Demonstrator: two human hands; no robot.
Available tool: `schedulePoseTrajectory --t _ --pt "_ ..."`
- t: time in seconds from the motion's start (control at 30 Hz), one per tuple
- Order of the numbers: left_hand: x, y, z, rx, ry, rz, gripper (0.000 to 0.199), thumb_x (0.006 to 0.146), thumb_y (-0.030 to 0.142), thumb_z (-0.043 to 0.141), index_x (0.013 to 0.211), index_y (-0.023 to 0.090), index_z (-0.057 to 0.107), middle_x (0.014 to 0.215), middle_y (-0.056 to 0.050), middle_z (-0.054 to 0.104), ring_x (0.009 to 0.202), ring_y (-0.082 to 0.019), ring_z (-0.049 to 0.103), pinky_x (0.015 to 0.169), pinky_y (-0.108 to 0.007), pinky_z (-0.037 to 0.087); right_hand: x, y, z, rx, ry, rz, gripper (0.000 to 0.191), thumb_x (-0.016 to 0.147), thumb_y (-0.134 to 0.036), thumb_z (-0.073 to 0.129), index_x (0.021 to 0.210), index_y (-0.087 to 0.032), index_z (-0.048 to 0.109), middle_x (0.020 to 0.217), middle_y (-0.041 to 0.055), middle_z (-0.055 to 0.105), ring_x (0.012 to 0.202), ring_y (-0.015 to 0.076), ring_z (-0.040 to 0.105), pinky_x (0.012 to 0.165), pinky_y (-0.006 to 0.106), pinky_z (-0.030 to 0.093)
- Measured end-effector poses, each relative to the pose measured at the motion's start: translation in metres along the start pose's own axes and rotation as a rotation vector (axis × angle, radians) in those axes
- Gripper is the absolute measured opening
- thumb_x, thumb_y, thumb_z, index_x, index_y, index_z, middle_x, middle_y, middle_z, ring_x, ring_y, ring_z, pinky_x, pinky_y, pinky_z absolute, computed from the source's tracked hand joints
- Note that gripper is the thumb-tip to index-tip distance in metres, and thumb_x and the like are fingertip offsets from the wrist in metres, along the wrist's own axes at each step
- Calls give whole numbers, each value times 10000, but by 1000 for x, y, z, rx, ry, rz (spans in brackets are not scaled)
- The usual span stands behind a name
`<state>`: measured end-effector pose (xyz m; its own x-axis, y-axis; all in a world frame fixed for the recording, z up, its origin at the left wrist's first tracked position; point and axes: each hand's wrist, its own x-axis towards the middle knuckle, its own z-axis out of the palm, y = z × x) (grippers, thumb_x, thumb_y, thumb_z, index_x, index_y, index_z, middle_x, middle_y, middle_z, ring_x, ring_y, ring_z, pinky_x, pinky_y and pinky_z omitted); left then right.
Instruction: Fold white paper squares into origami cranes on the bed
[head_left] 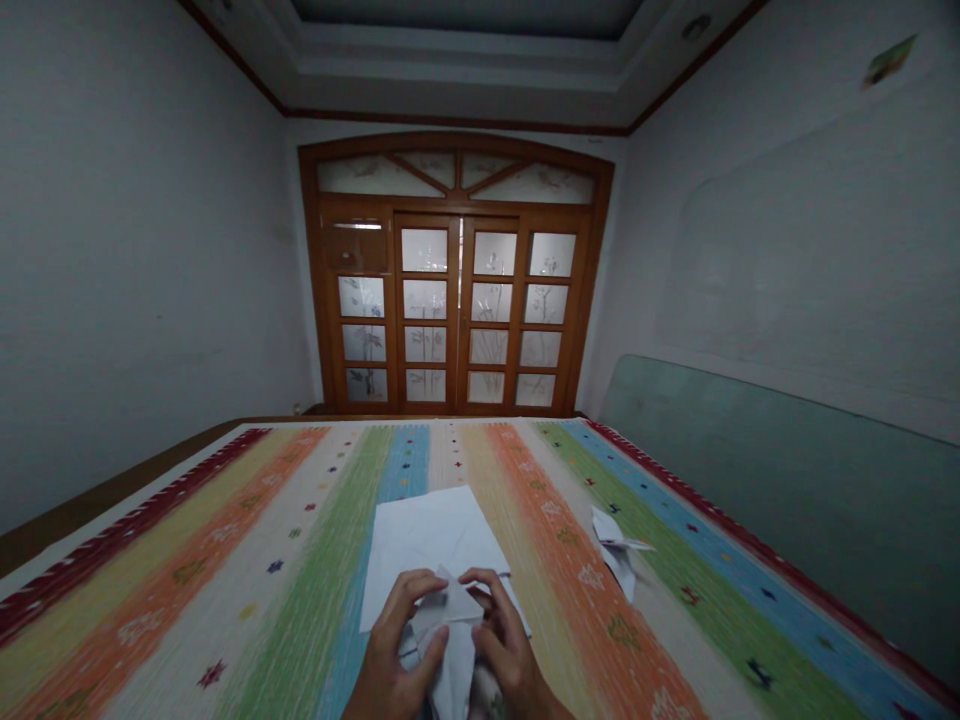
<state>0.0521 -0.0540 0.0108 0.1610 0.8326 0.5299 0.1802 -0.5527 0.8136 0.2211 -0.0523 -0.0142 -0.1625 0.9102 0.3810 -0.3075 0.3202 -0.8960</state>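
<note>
A dim room holds a wide striped cloth [645, 640] in bands of orange, green, blue and cream. A folded piece of white paper [450, 625] sits between the two hands, over the near edge of a flat white sheet [427, 540]. In this low light its creases are hard to read, and it may be a loose, many-pointed fold. The left hand [394, 640] grips its left side, with the fingers [405, 590] curled over and closed on the paper. The right hand [510, 640] holds its right side the same way, with the fingers [487, 590] bent inward, narrow on the fold. Right of the flat white sheet, a smaller folded paper [616, 550] lies on the cloth, apart from both hands. Straight beyond the sheet, past the far end of the cloth, stands a wooden double door [427, 310] with frosted glass panes. Farther right of the sheet, a pale green panel [750, 500] leans against the wall [787, 230].
</note>
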Motion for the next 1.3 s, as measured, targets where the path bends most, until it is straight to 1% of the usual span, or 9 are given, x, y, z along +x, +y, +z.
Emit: schedulePoseTrajectory --t 0.13,0.27,0.33,0.5,0.67,0.73,0.93,1.17,1.3 --pt "2 -4 1 -90 -17 -28 231 856 344 694 1058 232 707 1082 -90 685 1071 -286 637 930 -361 531 -1 2 2 -14 59 48 487 815 -491 714 1194 -252 525 894 29 681 707 182 660 624 248 466" --pt "5 -11 -2 -219 -70 -132 235 860 412 704 998 222 698 984 -65 675 987 -266 639 845 -313 532 1 2 2 -26 109 49 479 779 -470 751 1146 -250 536 869 20 687 657 171 666 590 240 467" --pt "6 -15 -4 -288 -123 -129 259 870 447 690 983 215 697 965 -60 655 960 -259 630 829 -306 517 2 1 0 -38 99 41 429 772 -437 760 1103 -245 567 888 32 699 666 176 664 592 247 483" --pt "3 -24 -6 -471 -273 -105 508 804 524 745 1210 245 622 1149 -77 598 1089 -302 589 891 -353 483 4 -4 -4 -110 185 4 256 755 -387 767 920 -207 690 884 52 698 788 214 661 647 263 508" --pt "0 -30 -5 -552 -366 -153 718 758 554 782 1350 258 503 1201 -96 593 1100 -325 602 955 -438 457 5 -5 -7 -178 183 73 326 741 -448 766 916 -174 753 816 56 717 592 162 586 561 257 457" --pt "-1 -28 -6 -562 -378 -158 757 746 549 799 1371 261 483 1226 -103 586 1131 -332 594 986 -456 441 5 -6 -8 -187 186 99 357 730 -465 773 929 -169 766 838 73 738 581 165 583 555 265 456" --pt "1 -17 -5 -531 -373 -157 786 720 561 829 1366 260 498 1263 -118 578 1133 -325 600 990 -429 447 4 -15 -5 -127 235 152 355 694 -452 804 928 -187 789 928 99 773 714 226 657 644 305 506" --pt "2 -20 -3 -431 -303 -207 630 768 545 793 1279 256 565 1150 -85 633 1020 -281 628 909 -376 480 1 -15 -6 6 205 198 415 734 -553 756 943 -196 791 881 65 746 765 243 658 695 320 501" --pt "3 -22 -2 -393 -247 -252 575 779 565 771 1227 249 596 1104 -73 646 937 -256 635 878 -363 487 -3 -15 -4 138 154 228 451 790 -590 699 1040 -220 763 1026 78 741 898 281 680 794 358 515"
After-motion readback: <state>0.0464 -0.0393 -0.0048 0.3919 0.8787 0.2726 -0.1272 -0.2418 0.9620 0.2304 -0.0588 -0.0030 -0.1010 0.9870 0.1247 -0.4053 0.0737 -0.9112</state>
